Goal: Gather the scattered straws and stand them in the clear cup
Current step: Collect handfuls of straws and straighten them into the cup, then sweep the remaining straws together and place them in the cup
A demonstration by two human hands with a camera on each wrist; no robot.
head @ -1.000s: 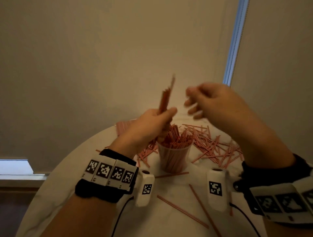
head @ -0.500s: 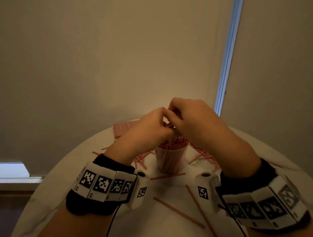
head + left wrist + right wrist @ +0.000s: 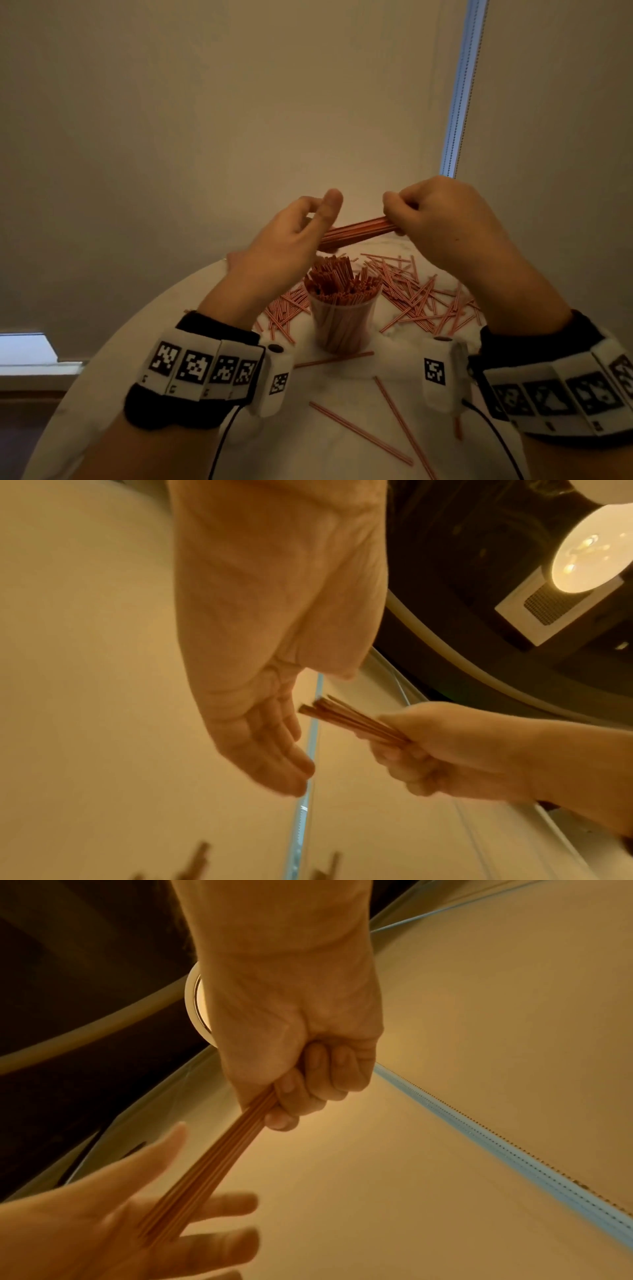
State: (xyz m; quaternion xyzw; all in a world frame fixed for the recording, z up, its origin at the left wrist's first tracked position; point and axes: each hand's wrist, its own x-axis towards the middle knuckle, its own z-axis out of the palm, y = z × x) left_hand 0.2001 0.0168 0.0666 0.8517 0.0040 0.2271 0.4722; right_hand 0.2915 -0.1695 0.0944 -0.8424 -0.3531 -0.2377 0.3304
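Since half a second ago the two hands have been pulled apart above the cup, and a bundle of straws (image 3: 356, 229) is now stretched level between them. The bundle is gripped at one end by the right hand (image 3: 442, 226), fingers (image 3: 308, 1093) curled tight round it. The left hand (image 3: 291, 246) is held open, fingers (image 3: 274, 756) straight and spread, the bundle's free end just at its palm; contact cannot be told. The clear cup (image 3: 342, 325) stands below the fingertips, already packed with upright straws. Task judged well along but not done: many scattered straws (image 3: 421, 298) are left beyond the cup under the right hand, a few loose ones (image 3: 394, 411) lie nearer the wrists, and the held bundle is yet to be stood in.
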